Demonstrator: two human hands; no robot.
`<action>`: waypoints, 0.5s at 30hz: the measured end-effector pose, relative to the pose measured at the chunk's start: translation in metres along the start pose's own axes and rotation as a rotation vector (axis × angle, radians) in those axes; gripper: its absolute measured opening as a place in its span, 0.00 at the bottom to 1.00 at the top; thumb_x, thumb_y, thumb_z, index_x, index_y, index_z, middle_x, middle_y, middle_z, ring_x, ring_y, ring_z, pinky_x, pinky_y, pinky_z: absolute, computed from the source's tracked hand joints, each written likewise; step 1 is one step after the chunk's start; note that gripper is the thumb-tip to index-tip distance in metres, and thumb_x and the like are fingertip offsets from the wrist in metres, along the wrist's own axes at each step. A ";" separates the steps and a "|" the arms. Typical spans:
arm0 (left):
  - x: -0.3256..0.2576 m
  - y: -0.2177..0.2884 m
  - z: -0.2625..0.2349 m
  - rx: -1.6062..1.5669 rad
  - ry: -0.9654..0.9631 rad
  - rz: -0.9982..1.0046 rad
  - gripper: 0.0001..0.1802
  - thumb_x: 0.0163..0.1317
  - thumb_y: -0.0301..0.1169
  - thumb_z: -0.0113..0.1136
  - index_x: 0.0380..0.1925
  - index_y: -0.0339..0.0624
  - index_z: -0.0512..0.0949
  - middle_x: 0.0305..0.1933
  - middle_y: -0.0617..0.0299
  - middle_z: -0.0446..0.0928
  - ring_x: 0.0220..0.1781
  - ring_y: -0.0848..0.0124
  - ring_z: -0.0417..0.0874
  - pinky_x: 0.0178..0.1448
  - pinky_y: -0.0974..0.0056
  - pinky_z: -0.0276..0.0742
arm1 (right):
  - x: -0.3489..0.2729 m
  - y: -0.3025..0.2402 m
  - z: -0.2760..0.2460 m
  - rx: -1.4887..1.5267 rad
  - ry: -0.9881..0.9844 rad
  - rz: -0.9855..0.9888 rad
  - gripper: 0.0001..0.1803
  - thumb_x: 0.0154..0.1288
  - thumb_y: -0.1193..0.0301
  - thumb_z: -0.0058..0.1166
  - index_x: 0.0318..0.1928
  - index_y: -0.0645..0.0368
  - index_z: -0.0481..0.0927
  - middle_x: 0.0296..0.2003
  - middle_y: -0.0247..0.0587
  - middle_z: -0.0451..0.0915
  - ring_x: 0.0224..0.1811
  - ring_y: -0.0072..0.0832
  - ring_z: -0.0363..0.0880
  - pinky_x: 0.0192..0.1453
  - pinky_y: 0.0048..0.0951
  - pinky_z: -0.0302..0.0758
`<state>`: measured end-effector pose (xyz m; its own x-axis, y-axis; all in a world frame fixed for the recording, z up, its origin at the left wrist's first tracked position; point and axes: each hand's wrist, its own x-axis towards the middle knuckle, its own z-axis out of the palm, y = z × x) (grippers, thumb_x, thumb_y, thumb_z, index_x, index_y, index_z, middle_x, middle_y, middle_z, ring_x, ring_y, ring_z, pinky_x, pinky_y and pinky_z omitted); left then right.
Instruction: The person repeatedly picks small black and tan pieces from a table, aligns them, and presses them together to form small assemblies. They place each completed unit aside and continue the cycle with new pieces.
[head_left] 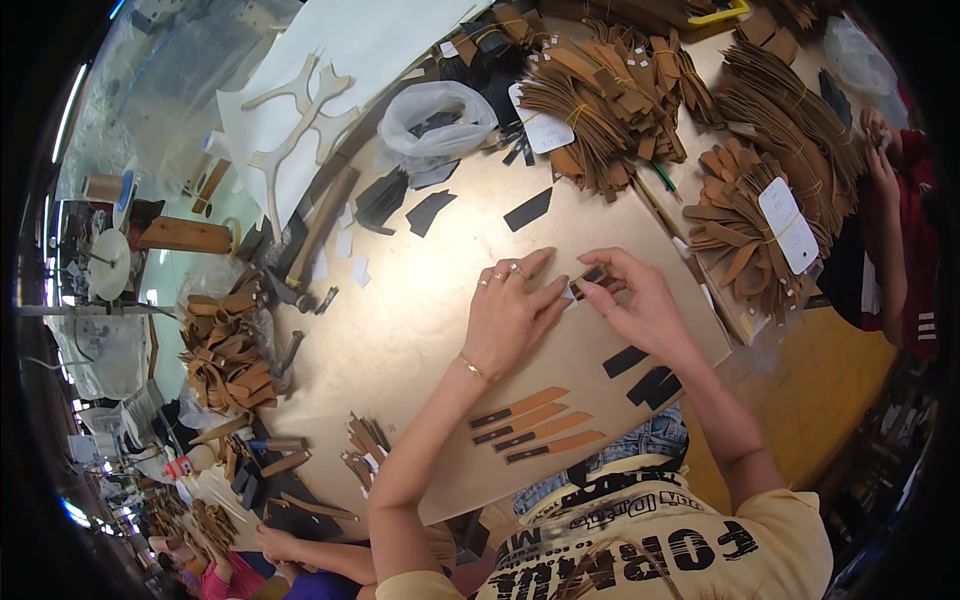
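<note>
Between the thumb and fingers of my right hand (637, 300) is a short dark brown leather piece (590, 280). My left hand (508, 310) lies spread on the work table (400, 270), its fingers stretched out and one fingertip by that piece's left end. A small white scrap shows under the fingertips there; whether the left hand touches it I cannot tell. Nearer to me lies a row of several tan leather strips (553, 443) with pointed right ends and dark left ends. Right of them are black leather pieces (626, 361).
Bundled brown leather pieces (590, 110) are piled at the far right, with a white tag (788, 225) on one bundle. A plastic bag (435, 118) and black pieces (430, 213) lie at the back. A hammer (318, 245) rests at left. Another person's arm (885, 230) shows at right.
</note>
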<state>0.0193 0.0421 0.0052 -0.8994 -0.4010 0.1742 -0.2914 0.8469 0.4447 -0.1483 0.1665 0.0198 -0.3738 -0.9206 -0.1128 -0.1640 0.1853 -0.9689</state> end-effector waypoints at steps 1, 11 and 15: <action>0.002 0.000 0.000 -0.043 0.016 -0.014 0.16 0.57 0.37 0.70 0.46 0.51 0.85 0.64 0.61 0.74 0.48 0.61 0.78 0.55 0.56 0.72 | 0.000 0.002 0.001 -0.002 0.017 -0.013 0.17 0.67 0.75 0.59 0.55 0.65 0.76 0.32 0.39 0.83 0.36 0.19 0.80 0.43 0.23 0.77; 0.003 -0.002 0.016 -0.054 0.201 -0.013 0.15 0.51 0.38 0.74 0.26 0.46 0.76 0.35 0.65 0.75 0.34 0.66 0.78 0.43 0.60 0.71 | -0.009 0.004 0.004 -0.205 0.000 -0.215 0.18 0.67 0.67 0.62 0.53 0.64 0.81 0.40 0.47 0.85 0.44 0.36 0.84 0.51 0.35 0.80; -0.003 -0.006 0.017 -0.057 0.251 0.009 0.20 0.45 0.43 0.78 0.23 0.46 0.76 0.30 0.65 0.75 0.29 0.66 0.77 0.38 0.62 0.71 | -0.017 0.002 0.004 -0.364 -0.071 -0.292 0.21 0.66 0.63 0.63 0.54 0.64 0.81 0.47 0.47 0.84 0.50 0.41 0.79 0.55 0.38 0.77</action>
<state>0.0185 0.0447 -0.0127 -0.7905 -0.4737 0.3882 -0.2585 0.8327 0.4897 -0.1389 0.1814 0.0185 -0.2031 -0.9710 0.1258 -0.5674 0.0120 -0.8234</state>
